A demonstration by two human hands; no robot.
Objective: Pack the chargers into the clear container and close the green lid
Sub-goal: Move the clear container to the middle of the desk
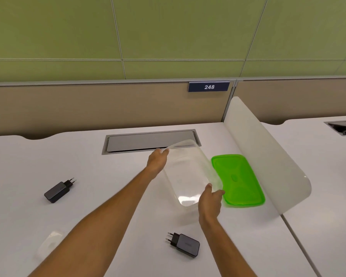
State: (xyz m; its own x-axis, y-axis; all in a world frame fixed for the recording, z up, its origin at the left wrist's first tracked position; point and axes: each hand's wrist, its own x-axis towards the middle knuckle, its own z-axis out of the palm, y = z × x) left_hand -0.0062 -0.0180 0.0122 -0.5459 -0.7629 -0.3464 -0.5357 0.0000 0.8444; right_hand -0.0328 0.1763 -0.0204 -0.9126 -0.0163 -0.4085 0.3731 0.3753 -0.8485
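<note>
An empty clear container (188,172) lies in the middle of the white desk, held by both of my hands. My left hand (158,159) grips its far left rim and my right hand (210,202) grips its near right corner. The green lid (238,180) lies flat on the desk just right of the container, touching or nearly touching its edge. One dark charger (58,190) rests far left on the desk, prongs pointing up-right. A second dark charger (185,244) sits near the front, below my right hand. A white charger (49,243) lies at the front left, blurred.
A grey cable hatch (150,141) is set into the desk (108,176) behind the container. A white curved divider (268,156) rises right of the lid. A beige partition with a "248" sign (209,86) closes the back.
</note>
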